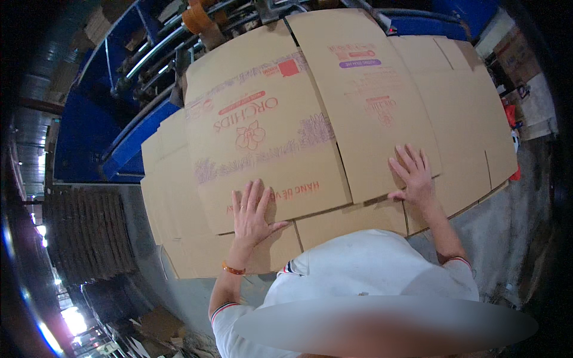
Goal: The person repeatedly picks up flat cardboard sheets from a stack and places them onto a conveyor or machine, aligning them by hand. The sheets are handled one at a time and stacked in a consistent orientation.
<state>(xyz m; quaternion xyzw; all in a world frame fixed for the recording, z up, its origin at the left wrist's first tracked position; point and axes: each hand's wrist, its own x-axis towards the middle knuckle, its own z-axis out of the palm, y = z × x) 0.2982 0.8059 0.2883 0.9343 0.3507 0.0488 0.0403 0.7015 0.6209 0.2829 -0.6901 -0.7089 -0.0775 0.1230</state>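
Two flattened cartons [262, 131] [370, 89] lie side by side atop a cardboard stack [465, 143]; conveyor machine [161, 53] behind.

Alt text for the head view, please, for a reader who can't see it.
Both hands press flat on a stack of flattened printed cardboard boxes: the left hand on the left sheet, the right hand on the right sheet. Blue machinery stands behind the stack.
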